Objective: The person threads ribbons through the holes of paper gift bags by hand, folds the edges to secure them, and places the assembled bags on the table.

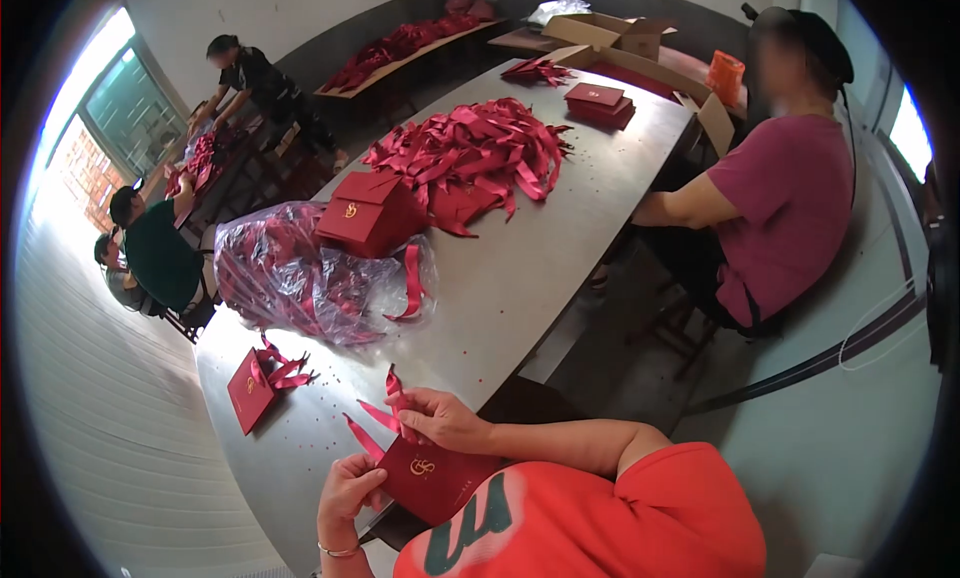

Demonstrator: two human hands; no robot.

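A flat red box with a gold emblem [445, 478] rests at the near edge of the steel table [520, 268], just in front of my orange shirt. My left hand [345, 488] grips the box's lower left corner; a bracelet shows on that wrist. My right hand [440, 418] pinches a red ribbon [385, 413] at the box's top edge. The ribbon's loose ends stick out to the left and upward over the table.
A red box with a tied bow [255, 383] lies to the left. Beyond it sit a clear plastic bag of red items [300, 278] with a red box [365, 213] on top, a heap of ribbons [480, 148], stacked boxes [600, 103] and a cardboard carton [625, 38]. A seated person [770, 208] is on the right, with other people [160, 248] at far left.
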